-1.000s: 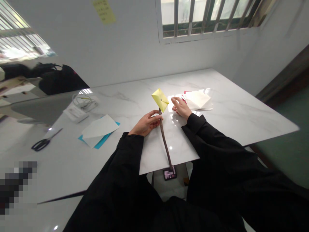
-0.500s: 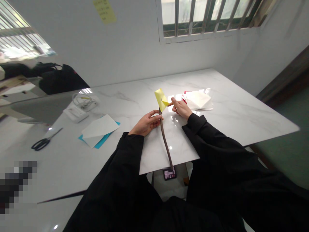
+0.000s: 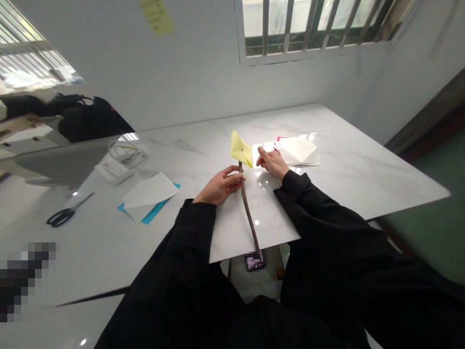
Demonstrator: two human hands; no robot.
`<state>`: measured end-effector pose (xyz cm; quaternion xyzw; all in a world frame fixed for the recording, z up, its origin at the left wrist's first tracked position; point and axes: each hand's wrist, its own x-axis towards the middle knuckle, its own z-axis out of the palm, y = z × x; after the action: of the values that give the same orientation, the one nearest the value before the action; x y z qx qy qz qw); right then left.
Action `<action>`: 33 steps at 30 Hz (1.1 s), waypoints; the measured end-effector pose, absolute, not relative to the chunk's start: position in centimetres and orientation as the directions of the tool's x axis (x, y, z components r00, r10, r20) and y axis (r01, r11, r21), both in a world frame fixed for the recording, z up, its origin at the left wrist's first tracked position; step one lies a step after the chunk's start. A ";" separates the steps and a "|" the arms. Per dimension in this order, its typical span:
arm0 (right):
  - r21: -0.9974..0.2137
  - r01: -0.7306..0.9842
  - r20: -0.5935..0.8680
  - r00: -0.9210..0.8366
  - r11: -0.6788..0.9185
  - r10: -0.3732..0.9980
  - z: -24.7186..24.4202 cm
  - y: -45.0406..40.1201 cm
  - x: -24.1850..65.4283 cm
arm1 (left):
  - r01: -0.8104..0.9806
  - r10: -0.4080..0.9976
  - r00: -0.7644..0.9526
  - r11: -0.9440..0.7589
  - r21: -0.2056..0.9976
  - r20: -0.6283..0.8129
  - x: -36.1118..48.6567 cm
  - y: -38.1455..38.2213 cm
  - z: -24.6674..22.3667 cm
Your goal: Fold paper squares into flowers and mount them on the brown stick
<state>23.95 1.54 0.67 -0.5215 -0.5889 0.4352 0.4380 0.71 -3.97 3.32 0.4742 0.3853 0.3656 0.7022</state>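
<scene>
A yellow paper pinwheel (image 3: pixel 240 148) is fixed to the top of a thin brown stick (image 3: pixel 249 211), with a small dark pin at its middle. My left hand (image 3: pixel 221 185) grips that stick just below the paper, thumb and fingers closed around it. The stick's lower end reaches past the table's near edge. Just right of the pinwheel is my right hand (image 3: pixel 271 164), its thumb and index finger a little apart and its other fingers curled. Nothing shows in it, and a small gap separates it from the paper.
Behind my right hand lie folded white and red papers (image 3: pixel 298 150). To the left are white and blue sheets (image 3: pixel 150 196), black scissors (image 3: pixel 67 214) and a white box with a cable (image 3: pixel 118 167). The marble-patterned table (image 3: pixel 378 179) meets the wall at the back.
The pinwheel has turned on its pin, so its blades sit differently. My right index finger has drawn back from the paper. My left hand keeps its hold on the stick.
</scene>
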 end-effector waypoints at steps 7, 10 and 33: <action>-0.984 0.158 0.065 -0.135 0.086 0.989 0.5 1.6 23.8 | -0.141 0.882 0.432 0.274 0.951 -0.190 0.8 -4.1 3.5; -0.983 0.161 0.063 -0.138 0.085 0.988 0.5 1.5 23.7 | -0.136 0.880 0.435 0.273 0.952 -0.191 0.7 -4.2 3.5; -0.987 0.092 0.120 -0.127 0.132 0.985 0.7 1.3 23.8 | -0.091 0.843 0.517 0.231 0.969 -0.152 0.4 -4.0 3.0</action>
<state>23.76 1.33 0.73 -0.4605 -0.5847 0.4710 0.4735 0.41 -3.95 2.96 0.5220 0.3598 0.3349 0.6971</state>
